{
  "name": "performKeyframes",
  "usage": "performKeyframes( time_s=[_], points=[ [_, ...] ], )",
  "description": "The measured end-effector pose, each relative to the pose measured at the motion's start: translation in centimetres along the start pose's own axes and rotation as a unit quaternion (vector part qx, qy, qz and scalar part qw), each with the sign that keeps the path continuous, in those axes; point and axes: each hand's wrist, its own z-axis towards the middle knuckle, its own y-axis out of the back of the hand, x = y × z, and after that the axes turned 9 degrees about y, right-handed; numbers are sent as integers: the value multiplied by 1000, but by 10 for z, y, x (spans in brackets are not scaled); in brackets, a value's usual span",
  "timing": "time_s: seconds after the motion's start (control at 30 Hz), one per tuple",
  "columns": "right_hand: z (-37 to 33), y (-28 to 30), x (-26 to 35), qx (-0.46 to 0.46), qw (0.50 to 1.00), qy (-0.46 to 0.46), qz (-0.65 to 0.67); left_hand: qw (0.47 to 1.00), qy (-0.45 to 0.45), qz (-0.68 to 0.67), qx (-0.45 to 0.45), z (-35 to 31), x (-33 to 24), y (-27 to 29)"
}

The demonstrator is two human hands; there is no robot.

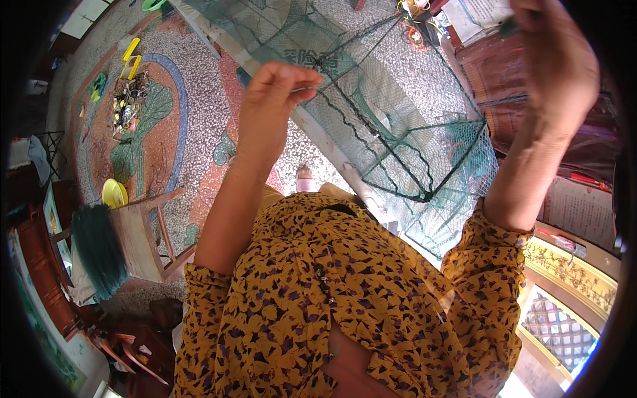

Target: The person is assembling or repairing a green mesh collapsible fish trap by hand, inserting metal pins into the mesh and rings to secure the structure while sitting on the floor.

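Observation:
A green mesh net point(398, 113) with dark cords and a dark frame, like a folding fish trap, is spread in front of me over a long pale board or bench edge. My left hand point(275, 93) is above the net's near left side, thumb and fingertips pinched together; anything between them is too fine to make out. My right hand point(557, 60) is raised high at the upper right, its fingers curled, blurred and partly cut off by the picture's edge. A small dark green bit shows beside those fingers, but I cannot tell what it is.
To the left stands a wooden stool point(136, 242) with a bundle of dark green thread point(99, 249) hanging over it. A yellow bowl point(115, 193) and a pile of small items point(129, 106) are on the patterned floor. Dark red furniture point(497, 73) stands at right.

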Motion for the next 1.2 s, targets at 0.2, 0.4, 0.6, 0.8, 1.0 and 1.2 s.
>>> performKeyframes(
  time_s=[0.2, 0.4, 0.6, 0.8, 1.0, 1.2],
  points=[
    [-70, -58, -19, 312, 920, -150, -182, 988, 50, -143, 23, 3, 6, 22],
    [-94, -67, -31, 323, 901, -188, -222, 993, 78, -90, 0, -1, 22, 14],
    [-96, -63, -34, 318, 900, -176, -239, 992, 89, -86, -1, -3, 24, 11],
    [-106, -77, -43, 272, 932, -174, -165, 983, 109, -151, 4, 3, 31, 12],
    [-105, -110, -39, 205, 960, -181, -64, 939, 177, -296, 14, 3, 50, 21],
    [-106, -122, -31, 254, 934, -89, -235, 967, 151, -201, 31, 2, 48, 17]
  ],
)
